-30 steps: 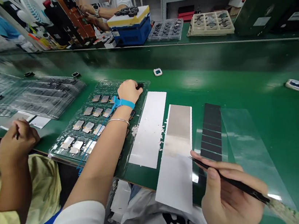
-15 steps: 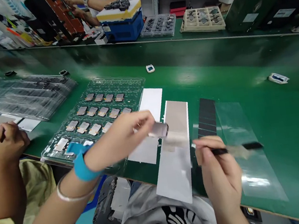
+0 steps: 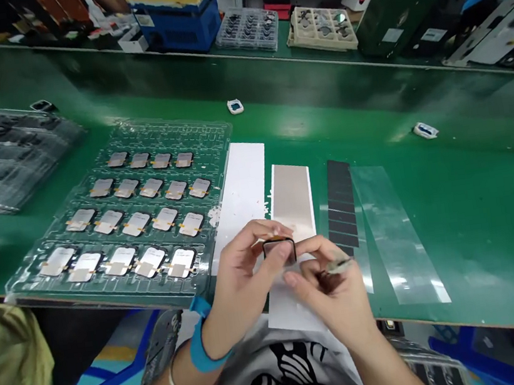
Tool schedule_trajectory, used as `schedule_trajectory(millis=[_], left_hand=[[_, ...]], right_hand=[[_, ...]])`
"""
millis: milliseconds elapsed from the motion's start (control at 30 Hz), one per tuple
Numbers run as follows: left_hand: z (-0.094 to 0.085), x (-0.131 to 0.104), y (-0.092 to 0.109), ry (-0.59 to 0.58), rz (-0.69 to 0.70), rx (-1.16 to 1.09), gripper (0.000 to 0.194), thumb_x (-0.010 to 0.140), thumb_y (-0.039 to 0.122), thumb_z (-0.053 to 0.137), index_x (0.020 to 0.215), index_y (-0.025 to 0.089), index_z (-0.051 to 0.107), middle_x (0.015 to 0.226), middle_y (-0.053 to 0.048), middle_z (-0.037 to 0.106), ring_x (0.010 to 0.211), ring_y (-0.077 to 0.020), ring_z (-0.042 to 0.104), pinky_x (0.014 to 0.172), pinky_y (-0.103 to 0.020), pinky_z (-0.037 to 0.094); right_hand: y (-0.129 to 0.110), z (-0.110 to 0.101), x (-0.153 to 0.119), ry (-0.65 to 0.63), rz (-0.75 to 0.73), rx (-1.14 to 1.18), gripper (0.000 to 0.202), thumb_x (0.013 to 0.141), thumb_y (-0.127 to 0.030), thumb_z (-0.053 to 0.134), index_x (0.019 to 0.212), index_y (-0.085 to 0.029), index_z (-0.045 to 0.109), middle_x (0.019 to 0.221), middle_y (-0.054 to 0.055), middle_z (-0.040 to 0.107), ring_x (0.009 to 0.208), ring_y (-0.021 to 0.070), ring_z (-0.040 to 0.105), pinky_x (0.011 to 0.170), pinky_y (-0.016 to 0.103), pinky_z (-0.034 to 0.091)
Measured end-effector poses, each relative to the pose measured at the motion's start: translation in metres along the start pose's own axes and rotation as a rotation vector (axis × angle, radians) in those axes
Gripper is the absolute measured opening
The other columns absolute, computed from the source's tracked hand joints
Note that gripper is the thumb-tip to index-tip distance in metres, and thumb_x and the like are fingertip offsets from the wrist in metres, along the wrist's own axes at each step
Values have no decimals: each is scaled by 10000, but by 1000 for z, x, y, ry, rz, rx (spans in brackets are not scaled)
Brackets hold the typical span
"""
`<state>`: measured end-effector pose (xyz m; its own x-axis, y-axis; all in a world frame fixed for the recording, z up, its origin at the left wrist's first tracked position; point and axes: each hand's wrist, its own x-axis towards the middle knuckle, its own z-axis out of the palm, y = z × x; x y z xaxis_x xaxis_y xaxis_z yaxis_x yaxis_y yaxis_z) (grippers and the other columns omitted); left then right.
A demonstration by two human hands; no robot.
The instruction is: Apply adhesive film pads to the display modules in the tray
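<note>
A small watch screen [image 3: 271, 249] with rounded corners and a black rim is pinched in my left hand [image 3: 242, 276], the thumb lying across its face. At the screen's right edge are the fingertips of my right hand [image 3: 341, 298]. A slim tool [image 3: 341, 265] is tucked in that hand, its end sticking out to the right; blur hides its exact kind. Under both hands lies a white backing sheet with a beige strip [image 3: 292, 197]. To the left, a clear plastic tray [image 3: 205, 137] holds several rows of similar silver-backed screens [image 3: 137, 223].
A white sheet [image 3: 244, 169] lies beside the tray. Right of my hands are a strip of black stickers [image 3: 339, 191] and clear film [image 3: 397, 231]. Small white-framed parts [image 3: 235, 106] sit farther back. A ledge [image 3: 202, 67] with a blue box [image 3: 178, 23] runs behind.
My hands have come together over the beige-strip sheet, the left bringing the screen to the right hand. The tray now shows fully, and the view has shifted.
</note>
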<state>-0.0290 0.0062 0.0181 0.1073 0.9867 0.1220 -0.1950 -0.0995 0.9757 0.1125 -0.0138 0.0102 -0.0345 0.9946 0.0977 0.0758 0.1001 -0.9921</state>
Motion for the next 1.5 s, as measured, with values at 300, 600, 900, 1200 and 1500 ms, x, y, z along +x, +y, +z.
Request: schedule_trajectory(millis=[300,600,900,1200,1500], left_hand=[[1,-7,-19,-108,-172,-38,85,1040,350,419,1068,270,428,751,58,524,659,-83,495,617,-207,415],[-2,-6,-21,-79,-141,160,104,1029,332,451,1073,266,518,736,45,515,629,-83,520,557,-202,407],[-2,-6,-16,-31,-65,362,76,1003,244,504,1037,270,568,806,52,607,618,-57,545,565,-164,422],[-2,-10,-17,-174,-130,351,46,995,255,492,1016,242,531,801,22,656,721,-114,643,583,-203,441],[1,-12,-18,-5,-131,107,47,1026,267,458,1033,234,491,729,37,583,674,-90,568,625,-201,433]], right_hand=[[-17,-28,26,-51,-811,-864,233,827,-39,666,1030,-152,656,957,54,690,762,121,650,599,243,517],[0,-31,36,-99,-788,-926,315,820,13,638,1102,-126,650,1005,66,719,800,139,673,627,265,537],[-4,-24,42,-141,-657,-832,193,859,-22,581,1006,-139,627,940,44,670,777,102,629,575,216,463],[-11,-18,91,-246,-141,-657,180,821,-149,661,655,-173,595,670,-30,582,596,86,491,556,238,361],[-2,-18,86,-313,12,-353,73,826,-184,616,780,-177,671,673,-29,600,620,98,521,568,231,388]])
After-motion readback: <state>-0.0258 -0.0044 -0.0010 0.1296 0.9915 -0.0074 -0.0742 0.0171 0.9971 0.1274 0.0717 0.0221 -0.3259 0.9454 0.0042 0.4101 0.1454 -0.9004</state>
